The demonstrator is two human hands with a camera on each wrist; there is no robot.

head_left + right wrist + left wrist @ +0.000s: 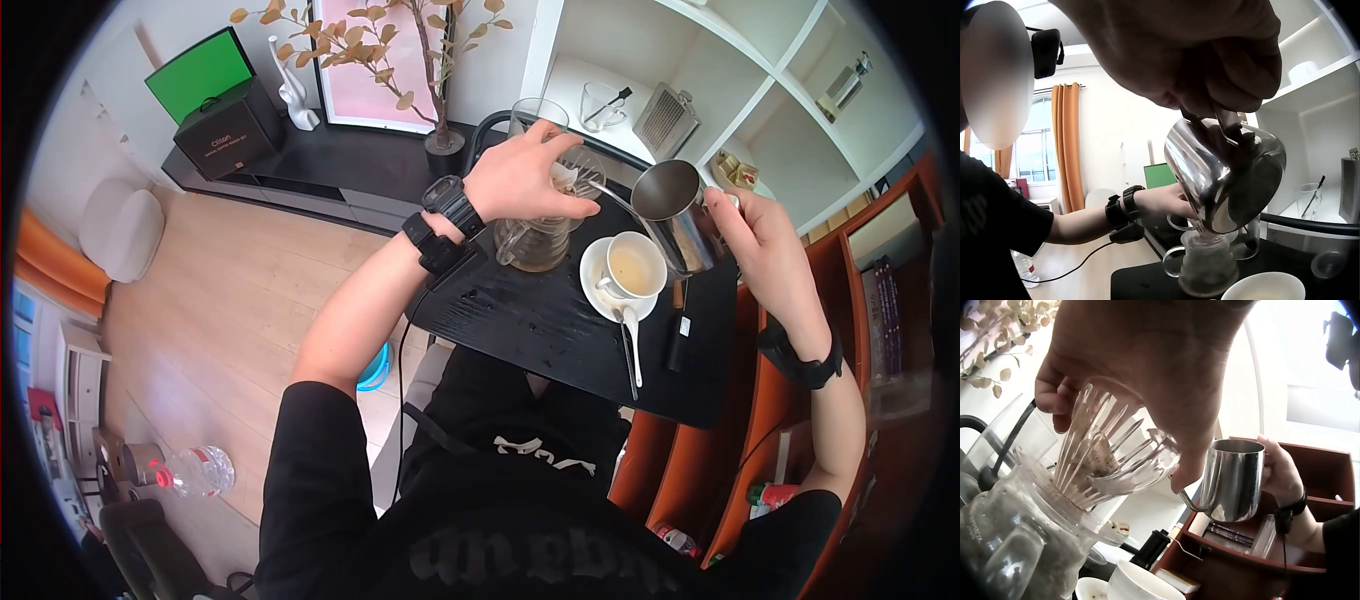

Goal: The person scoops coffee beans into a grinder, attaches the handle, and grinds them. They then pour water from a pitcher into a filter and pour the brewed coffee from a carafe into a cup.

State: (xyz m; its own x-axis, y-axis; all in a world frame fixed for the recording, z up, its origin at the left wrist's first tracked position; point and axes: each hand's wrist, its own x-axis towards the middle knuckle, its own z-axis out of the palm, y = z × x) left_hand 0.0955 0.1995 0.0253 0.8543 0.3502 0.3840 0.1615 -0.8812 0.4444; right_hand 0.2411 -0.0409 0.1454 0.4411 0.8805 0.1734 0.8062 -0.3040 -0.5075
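My left hand (512,182) grips the rim of a ribbed clear dripper (1129,469) from above, thumb on one side and fingers on the other. Brown-stained filter material shows inside the dripper, which rests at the mouth of a glass server (535,246). In my right hand (768,245) is the handle of a steel pitcher (1235,481); its thin spout points toward the dripper, beside my left thumb. No stream of liquid is visible. A white cup (648,283) with pale yellowish liquid stands on a saucer (591,262) in front of the pitcher.
Two spoons (637,358) lean from the saucer past the black table (480,325). A black-handled tool (677,345) lies right of them. Behind the server stands a clear glass (540,108). White shelves (680,45) rise behind; a brown shelf unit (745,400) borders the right side.
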